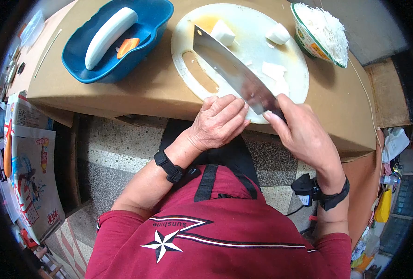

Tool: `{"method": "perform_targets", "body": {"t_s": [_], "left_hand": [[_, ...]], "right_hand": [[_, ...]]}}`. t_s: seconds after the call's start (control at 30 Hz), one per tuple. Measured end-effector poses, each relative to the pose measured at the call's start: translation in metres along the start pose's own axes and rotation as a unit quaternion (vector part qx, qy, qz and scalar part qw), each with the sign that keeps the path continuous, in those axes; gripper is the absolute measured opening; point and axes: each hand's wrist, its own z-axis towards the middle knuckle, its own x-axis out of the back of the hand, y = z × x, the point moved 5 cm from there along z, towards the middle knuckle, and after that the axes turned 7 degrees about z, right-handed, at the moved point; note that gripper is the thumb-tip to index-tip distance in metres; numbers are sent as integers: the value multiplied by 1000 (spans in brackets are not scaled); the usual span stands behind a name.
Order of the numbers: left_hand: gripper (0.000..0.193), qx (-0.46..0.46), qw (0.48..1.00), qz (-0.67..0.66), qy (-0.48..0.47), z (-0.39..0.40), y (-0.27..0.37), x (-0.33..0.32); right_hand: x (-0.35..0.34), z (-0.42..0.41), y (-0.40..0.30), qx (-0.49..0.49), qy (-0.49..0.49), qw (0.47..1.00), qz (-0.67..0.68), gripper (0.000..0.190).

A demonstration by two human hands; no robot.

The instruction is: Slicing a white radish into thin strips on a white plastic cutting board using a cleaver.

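My right hand [304, 130] grips the dark handle of a wide-bladed kitchen knife [232, 66], its blade slanting up and left above a round white cutting board [241, 14]. Curled at the board's near rim is my left hand [222, 120], its fingertips close to the blade's lower end. Whether the fingers hold something there is hidden. Two cut chunks of peeled white radish, one at the back left [224, 33] and one at the back right [278, 34], lie on the board. Thin white radish slices [274, 71] are nearer my right hand.
To the left stands a blue plastic basin [76, 66] holding a long peeled white radish [110, 36] and an orange carrot piece [127, 47]. A patterned bowl [309, 43] heaped with white shreds [323, 29] is at the back right. Brown covering [150, 82] drapes over the table's front edge.
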Motion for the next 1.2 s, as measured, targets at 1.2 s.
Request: {"method": "perform_targets", "body": {"t_s": [1.2], "left_hand": [[35,69,997,13,-41,71,-21,2]], "right_hand": [[-16,-35,80,-50,128,928,347,22]]}}
